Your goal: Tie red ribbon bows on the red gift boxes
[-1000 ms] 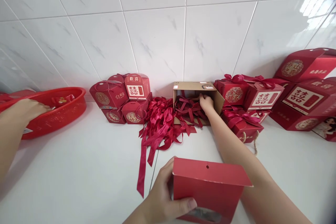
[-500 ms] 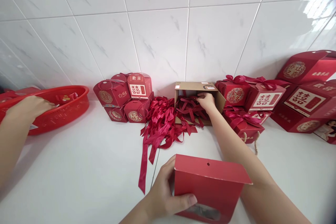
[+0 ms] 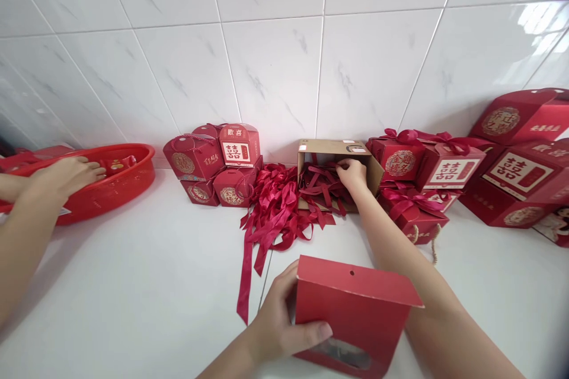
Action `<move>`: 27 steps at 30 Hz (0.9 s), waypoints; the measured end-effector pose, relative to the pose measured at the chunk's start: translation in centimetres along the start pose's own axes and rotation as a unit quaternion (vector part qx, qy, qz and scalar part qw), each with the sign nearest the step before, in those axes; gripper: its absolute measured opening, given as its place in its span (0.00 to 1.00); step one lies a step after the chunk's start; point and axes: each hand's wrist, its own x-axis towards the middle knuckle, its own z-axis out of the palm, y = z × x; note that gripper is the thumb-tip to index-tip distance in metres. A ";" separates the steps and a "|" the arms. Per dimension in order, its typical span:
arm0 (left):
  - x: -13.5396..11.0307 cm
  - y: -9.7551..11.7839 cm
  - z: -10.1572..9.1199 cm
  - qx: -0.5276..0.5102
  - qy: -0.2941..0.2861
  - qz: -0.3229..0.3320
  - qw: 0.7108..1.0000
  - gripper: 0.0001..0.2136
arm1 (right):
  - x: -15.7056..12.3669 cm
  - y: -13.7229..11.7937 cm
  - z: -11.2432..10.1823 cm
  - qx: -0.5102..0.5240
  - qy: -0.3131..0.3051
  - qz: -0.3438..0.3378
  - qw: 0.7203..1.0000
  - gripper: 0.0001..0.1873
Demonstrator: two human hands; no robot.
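Observation:
My left hand [image 3: 284,323] grips a red paper gift box [image 3: 351,325] by its left side, thumb across the front. The gift box has a top flap with a small hole and an oval window low down. My right hand [image 3: 352,176] reaches into an open cardboard box [image 3: 374,170] lying on its side. Its fingers are curled together at the dark red ribbons [image 3: 322,180] inside; what they pinch, if anything, is hidden. Brighter red satin ribbons [image 3: 275,207] spill over the counter just left of the cardboard box.
Decorated red gift boxes [image 3: 236,145] are stacked against the tiled wall. Bow-tied boxes [image 3: 451,169] stand to the right, with larger boxes [image 3: 518,169] beyond. At left, another person's hands [image 3: 66,174] are at a red plastic basket [image 3: 111,192] holding a red packet [image 3: 118,164].
The other person's near hand has shifted right along the basket, and a second hand has come into view. My hands keep nearly the same places, with the view moving slightly.

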 end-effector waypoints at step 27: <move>-2.4 19.5 7.2 0.406 0.010 0.303 0.862 0.08 | -23.1 -7.4 -20.1 0.502 -0.323 -0.364 0.714 0.09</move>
